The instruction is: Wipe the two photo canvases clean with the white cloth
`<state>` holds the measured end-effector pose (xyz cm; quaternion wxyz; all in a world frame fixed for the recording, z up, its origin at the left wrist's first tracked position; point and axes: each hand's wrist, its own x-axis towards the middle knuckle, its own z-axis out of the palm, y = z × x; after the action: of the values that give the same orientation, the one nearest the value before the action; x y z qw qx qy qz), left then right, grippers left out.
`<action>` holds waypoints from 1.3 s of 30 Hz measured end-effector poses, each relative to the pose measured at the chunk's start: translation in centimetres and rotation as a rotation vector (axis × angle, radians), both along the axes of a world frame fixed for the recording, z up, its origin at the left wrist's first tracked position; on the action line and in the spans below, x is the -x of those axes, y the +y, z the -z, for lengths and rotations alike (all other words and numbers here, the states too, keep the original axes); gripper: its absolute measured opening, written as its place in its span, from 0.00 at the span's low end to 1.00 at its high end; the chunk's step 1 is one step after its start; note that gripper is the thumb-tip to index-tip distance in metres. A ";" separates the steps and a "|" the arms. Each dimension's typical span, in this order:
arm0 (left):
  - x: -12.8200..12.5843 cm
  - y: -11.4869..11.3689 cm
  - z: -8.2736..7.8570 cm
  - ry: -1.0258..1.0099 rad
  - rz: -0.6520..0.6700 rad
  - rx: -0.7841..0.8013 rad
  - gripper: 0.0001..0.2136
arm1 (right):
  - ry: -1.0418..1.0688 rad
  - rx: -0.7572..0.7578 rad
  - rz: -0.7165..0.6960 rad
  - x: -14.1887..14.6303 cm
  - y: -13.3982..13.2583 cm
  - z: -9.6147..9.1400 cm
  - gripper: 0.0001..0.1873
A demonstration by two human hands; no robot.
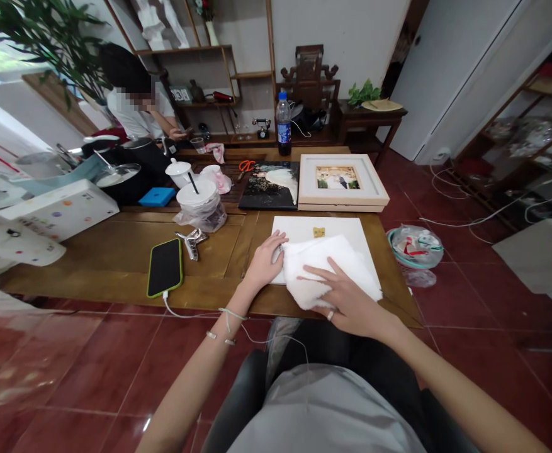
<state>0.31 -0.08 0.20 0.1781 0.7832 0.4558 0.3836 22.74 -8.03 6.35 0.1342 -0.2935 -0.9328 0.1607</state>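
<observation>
A white towel (325, 267) lies bunched on a white flat board (304, 229) at the near edge of a low wooden table (115, 258). My right hand (346, 299) rests flat on the towel's near side, fingers spread, a ring on one finger. Curled at the towel's left edge, my left hand (266, 258) has its fingers against the cloth and the board. A small gold hanger (319, 232) sits on the board just beyond the towel.
A white framed picture (339, 182) and a dark canvas (270, 185) lie behind the board. A green-cased phone (165, 267), a metal clip (191, 242), a lidded cup in a bag (200, 204) and a cola bottle (283, 126) stand on the table. Another person (136, 104) sits at the far left. A waste basket (415, 248) is on the floor to the right.
</observation>
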 end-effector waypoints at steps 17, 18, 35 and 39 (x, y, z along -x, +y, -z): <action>-0.1 -0.2 -0.2 -0.011 -0.024 0.012 0.13 | -0.025 -0.151 0.361 2.5 9.9 1.5 0.18; -0.1 -0.2 -0.2 -0.015 -0.022 0.005 0.13 | -0.034 -0.162 0.345 2.7 9.5 1.5 0.17; -0.1 -0.1 -0.3 -0.012 -0.038 0.032 0.16 | -0.020 -0.027 0.096 0.8 1.7 -0.2 0.14; 0.0 -0.3 -0.3 -0.052 -0.039 0.060 0.19 | -0.029 -0.091 0.267 1.0 4.7 0.7 0.16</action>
<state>0.31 -0.38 0.54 0.2059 0.7581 0.4777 0.3933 21.71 -3.35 5.61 0.1540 -0.4108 -0.8936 0.0947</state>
